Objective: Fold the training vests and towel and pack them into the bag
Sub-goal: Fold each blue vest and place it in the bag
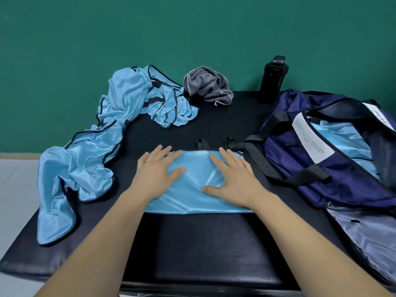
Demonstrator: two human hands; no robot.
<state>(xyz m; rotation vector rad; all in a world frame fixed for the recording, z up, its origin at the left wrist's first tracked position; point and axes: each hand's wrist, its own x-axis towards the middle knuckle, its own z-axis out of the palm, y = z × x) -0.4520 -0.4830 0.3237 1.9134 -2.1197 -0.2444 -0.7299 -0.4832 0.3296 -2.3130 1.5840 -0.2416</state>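
A folded light-blue vest (190, 185) lies flat in the middle of the black mat. My left hand (157, 168) presses on its left part with straight fingers, and my right hand (230, 179) presses flat on its right part. Unfolded light-blue vests (90, 155) with black trim sprawl in a crumpled heap from the mat's left edge to the back. A grey striped towel (209, 84) sits bunched at the back centre. The navy bag (334, 159) lies open at the right, with blue fabric showing inside it.
A black bottle (273, 77) stands at the back, between the towel and the bag. The black mat (203, 243) ends near me and on the left, where pale floor shows. A green wall rises behind.
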